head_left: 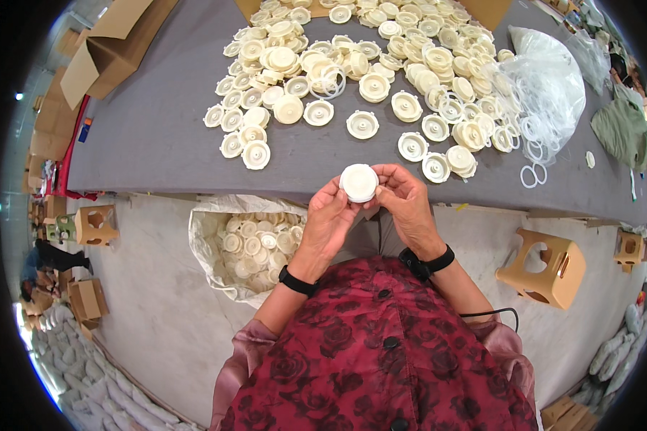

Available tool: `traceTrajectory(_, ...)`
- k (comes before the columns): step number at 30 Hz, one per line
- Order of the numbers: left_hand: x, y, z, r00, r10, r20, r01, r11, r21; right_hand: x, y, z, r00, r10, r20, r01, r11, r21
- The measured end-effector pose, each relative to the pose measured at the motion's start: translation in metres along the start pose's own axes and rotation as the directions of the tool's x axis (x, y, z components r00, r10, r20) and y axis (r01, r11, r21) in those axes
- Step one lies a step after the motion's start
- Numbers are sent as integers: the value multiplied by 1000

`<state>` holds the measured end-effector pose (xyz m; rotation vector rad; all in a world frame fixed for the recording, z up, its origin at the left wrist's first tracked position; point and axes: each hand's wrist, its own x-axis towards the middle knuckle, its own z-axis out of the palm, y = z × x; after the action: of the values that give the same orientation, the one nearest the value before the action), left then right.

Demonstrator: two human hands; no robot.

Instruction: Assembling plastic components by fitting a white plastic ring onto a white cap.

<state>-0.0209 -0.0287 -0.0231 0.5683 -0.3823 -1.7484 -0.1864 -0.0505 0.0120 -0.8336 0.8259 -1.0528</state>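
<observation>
Between my two hands, just over the table's front edge, is a round cream plastic cap, its smooth face turned up. My left hand pinches the cap's left side with thumb and fingers. On the other side my right hand grips it, the thumb at its lower right rim. Fingers behind the cap are partly hidden. Many similar loose caps lie on the grey table beyond my hands, some face up, some face down. Clear sealing rings lie to the right.
A white sack full of caps stands open on the floor, left of my legs. A clear plastic bag of rings sits at the table's right. Tan stools stand on the floor. A cardboard box is at the far left.
</observation>
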Motion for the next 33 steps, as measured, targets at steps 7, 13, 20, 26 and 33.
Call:
traceTrajectory(7,-10,-2,14,991,136,19,-135,945,298,-4,6,0,993,-107,-39,110,991,75)
traceTrajectory(13,-9,-1,18,986,160,-48,-135,935,328,-8,3,6,990,-134,-49,138,987,80)
traceTrajectory(20,-15,7,-6,995,92,38,-98,964,247,-14,3,-5,983,-182,29,184,980,-75)
traceTrajectory(26,-21,26,-11,982,73,173,-138,905,402,-21,-11,-10,976,-156,153,186,961,-204)
traceTrajectory(33,-17,52,8,950,-16,312,-193,755,627,-21,-15,-6,925,-308,223,378,808,-452)
